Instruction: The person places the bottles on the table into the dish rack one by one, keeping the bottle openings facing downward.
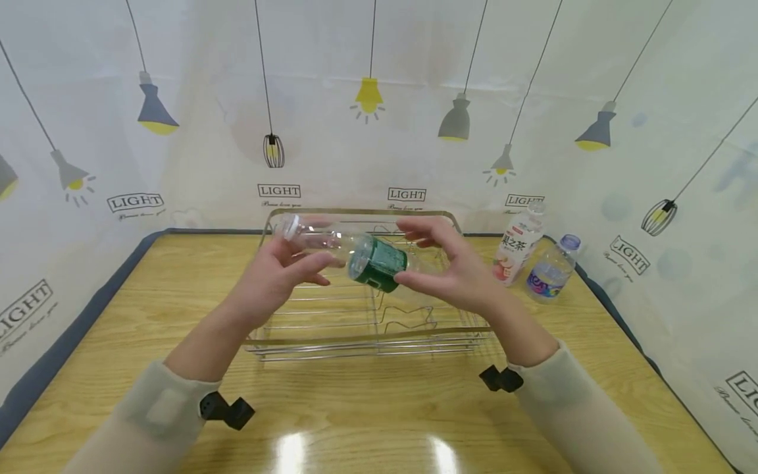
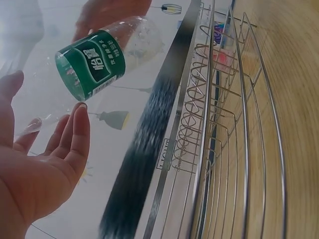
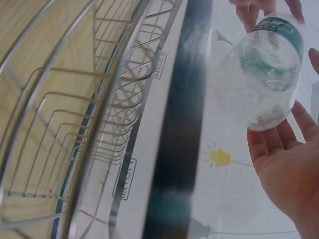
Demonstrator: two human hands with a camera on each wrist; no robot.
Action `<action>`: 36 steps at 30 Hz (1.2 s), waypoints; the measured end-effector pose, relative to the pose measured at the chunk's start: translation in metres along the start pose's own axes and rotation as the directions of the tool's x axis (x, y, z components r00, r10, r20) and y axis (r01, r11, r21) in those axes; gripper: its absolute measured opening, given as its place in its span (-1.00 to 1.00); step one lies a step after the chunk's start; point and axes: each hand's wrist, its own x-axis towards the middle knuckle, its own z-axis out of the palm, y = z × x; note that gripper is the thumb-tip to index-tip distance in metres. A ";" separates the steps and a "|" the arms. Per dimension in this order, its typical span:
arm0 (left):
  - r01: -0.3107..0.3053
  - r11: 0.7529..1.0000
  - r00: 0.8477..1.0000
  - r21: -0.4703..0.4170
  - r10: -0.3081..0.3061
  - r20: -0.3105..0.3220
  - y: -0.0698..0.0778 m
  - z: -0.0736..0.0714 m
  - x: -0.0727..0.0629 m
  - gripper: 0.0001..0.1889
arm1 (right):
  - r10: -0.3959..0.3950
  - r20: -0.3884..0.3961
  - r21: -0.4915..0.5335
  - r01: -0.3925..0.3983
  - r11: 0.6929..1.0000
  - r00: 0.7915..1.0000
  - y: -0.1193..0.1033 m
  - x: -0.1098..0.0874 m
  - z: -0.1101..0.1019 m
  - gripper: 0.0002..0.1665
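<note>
A clear plastic bottle with a green label [image 1: 381, 263] and a white cap is held tilted above a wire dish rack [image 1: 379, 336], its base toward the right. My left hand [image 1: 269, 276] curls around the neck end, thumb in front. At the base end, my right hand [image 1: 453, 270] holds the bottle between bent fingers and thumb. In the left wrist view, the green label [image 2: 94, 64] faces the camera, with the right fingers partly hidden behind the bottle. The bottle's clear base [image 3: 264, 114] lies by the right fingertips in the right wrist view.
The rack stands on a wooden table [image 1: 367, 408]. To its right stand a bottle with a white label [image 1: 516, 247] and a shorter bottle with a purple label [image 1: 551, 273]. A lamp-patterned cloth [image 1: 331, 131] hangs behind the table and along its sides.
</note>
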 end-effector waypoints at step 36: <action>-0.021 0.990 0.994 -0.142 0.037 0.106 -0.001 -0.036 -0.013 -0.59 | 0.046 0.053 0.121 -0.053 0.991 0.998 0.031 -0.031 -0.010 -0.16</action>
